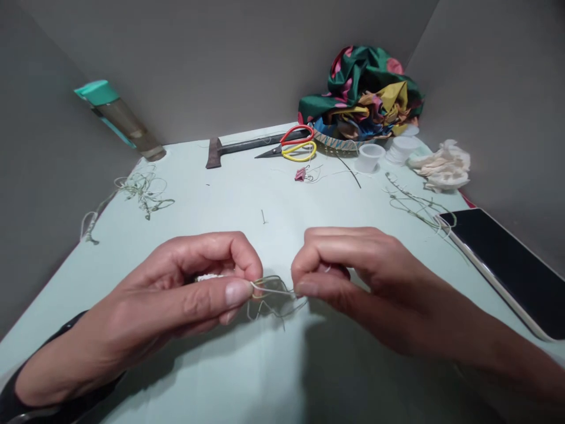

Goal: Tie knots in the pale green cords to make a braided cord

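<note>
My left hand [198,285] pinches green and white cord [276,290] between thumb and forefinger. A bit of white knotted cord [209,277] shows behind that thumb, inside the curled fingers. Facing it, my right hand [348,271] is closed, its thumb and forefinger gripping the white strand of the same cord. The strand runs nearly straight across the small gap between both hands. Loose green and pale ends loop and hang just below it, above the table. What lies deeper in either hand is hidden by the fingers.
Behind my hands lie a hammer [214,154], scissors [298,144], a pink binder clip [301,174] and small plastic cups [369,158]. A basket [335,141] holds patterned cloth. Tangled cords [145,188] and a bottle [128,123] are left; a phone [507,259] is right.
</note>
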`<act>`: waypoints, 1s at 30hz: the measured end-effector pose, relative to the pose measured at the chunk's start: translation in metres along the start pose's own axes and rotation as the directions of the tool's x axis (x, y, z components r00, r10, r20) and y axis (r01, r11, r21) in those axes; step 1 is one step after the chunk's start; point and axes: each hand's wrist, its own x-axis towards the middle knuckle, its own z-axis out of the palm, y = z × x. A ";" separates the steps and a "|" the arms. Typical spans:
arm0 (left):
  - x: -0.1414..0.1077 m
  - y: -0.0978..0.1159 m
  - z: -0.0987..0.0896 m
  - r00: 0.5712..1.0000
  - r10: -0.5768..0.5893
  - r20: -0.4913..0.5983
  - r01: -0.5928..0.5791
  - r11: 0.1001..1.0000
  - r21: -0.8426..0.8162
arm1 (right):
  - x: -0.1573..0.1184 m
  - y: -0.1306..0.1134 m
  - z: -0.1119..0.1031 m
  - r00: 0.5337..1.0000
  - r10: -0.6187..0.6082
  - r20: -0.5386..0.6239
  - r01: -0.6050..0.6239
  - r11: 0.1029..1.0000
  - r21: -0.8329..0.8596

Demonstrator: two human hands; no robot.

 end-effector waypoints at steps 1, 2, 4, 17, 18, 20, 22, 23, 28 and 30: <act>-0.001 0.000 0.001 1.000 -0.003 -0.015 0.003 1.000 -0.019 | 0.002 0.001 -0.001 1.000 0.030 -0.009 -0.029 1.000 0.006; -0.003 0.001 0.002 1.000 -0.001 -0.016 0.000 1.000 -0.023 | 0.003 0.001 -0.002 0.998 0.058 -0.016 -0.058 0.998 0.016; -0.004 0.001 0.003 1.000 0.009 -0.014 -0.009 1.000 -0.017 | 0.005 0.000 -0.002 0.995 0.095 -0.014 -0.094 0.995 0.042; -0.002 0.004 0.012 0.991 0.060 -0.122 -0.041 0.987 0.155 | 0.005 0.014 0.005 0.985 -0.001 -0.170 -0.036 0.976 -0.213; -0.002 0.004 0.012 0.990 0.051 -0.129 -0.030 0.987 0.158 | 0.005 0.014 0.006 0.982 -0.039 -0.186 -0.011 0.964 -0.264; -0.001 0.003 0.013 0.988 0.037 -0.148 -0.011 0.985 0.171 | 0.003 0.012 0.007 0.974 -0.085 -0.208 0.021 0.956 -0.292; -0.001 0.002 0.013 0.985 0.057 -0.162 -0.024 0.980 0.199 | 0.002 0.007 0.009 0.979 -0.061 -0.192 0.022 0.980 -0.198; -0.001 0.001 0.014 0.983 0.078 -0.165 -0.041 0.975 0.217 | 0.001 0.005 0.010 0.986 -0.026 -0.164 0.006 0.993 -0.121; 0.001 -0.002 0.017 0.968 0.155 -0.198 -0.097 0.957 0.273 | 0.000 -0.001 0.016 0.990 0.134 -0.043 -0.124 0.976 0.180; 0.002 -0.003 0.018 0.966 0.154 -0.207 -0.093 0.957 0.276 | 0.000 -0.002 0.018 0.988 0.147 -0.047 -0.132 0.962 0.240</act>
